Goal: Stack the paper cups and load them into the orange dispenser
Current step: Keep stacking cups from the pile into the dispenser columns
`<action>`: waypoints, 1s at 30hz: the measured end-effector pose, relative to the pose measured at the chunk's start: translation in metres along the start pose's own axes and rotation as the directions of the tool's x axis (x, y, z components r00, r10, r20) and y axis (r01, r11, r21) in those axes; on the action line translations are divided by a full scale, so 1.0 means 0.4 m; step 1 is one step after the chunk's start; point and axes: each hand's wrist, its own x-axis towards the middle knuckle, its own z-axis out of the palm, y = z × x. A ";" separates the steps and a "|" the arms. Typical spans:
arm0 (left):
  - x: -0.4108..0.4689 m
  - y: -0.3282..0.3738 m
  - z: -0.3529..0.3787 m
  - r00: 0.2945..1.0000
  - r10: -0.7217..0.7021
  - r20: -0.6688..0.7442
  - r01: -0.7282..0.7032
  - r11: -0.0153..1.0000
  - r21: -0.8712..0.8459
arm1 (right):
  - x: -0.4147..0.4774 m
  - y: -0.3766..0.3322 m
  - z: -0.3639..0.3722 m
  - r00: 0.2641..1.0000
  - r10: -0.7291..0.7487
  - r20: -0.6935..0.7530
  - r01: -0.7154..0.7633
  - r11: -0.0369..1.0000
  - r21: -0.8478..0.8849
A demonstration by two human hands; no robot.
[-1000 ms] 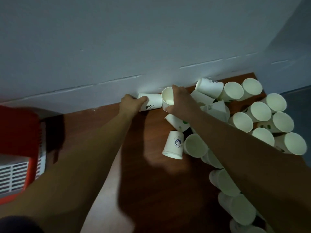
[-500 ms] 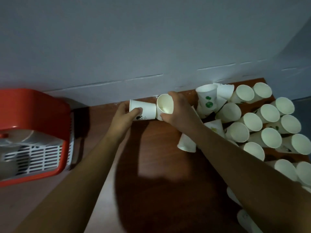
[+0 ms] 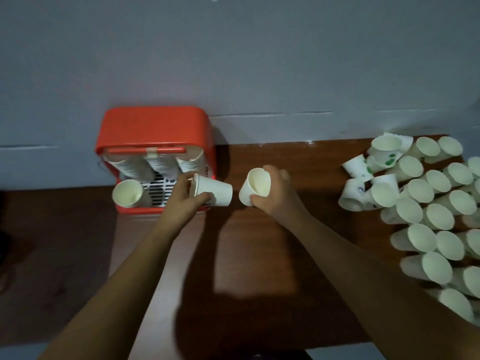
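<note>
Just in front of the orange dispenser, at the back of the bench, the left hand grips a paper cup lying sideways, fingers curled round its rim end. The right hand wraps the other cup. The 2 cups are near, not touching. Nesting base into mouth off-axis could crumple a thin rim, and a hard squeeze would flatten it. A forearm could sweep the loose cup pile off the bench. Dim light blurs the 3 stacks inside the dispenser. Whether the left hand holds 1 cup or 2 cannot be told. The pile runs off the right edge.
</note>
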 end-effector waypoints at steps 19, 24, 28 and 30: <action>0.051 -0.173 -0.438 0.948 0.237 -0.212 -0.089 0.838 0.538 | -0.060 -0.343 0.273 0.995 -0.074 0.063 0.065 0.989 0.130; 0.102 -0.196 -0.419 0.959 0.233 -0.162 -0.092 0.794 0.601 | -0.019 -0.370 0.303 0.997 -0.051 0.063 0.043 0.991 0.123; 0.134 -0.218 -0.427 0.991 0.132 -0.034 -0.081 0.773 0.630 | 0.034 -0.391 0.330 0.997 -0.044 0.060 0.035 0.989 0.145; 0.140 -0.230 -0.437 0.993 0.115 -0.021 -0.081 0.801 0.593 | 0.061 -0.406 0.342 0.998 -0.055 0.040 0.048 0.985 0.168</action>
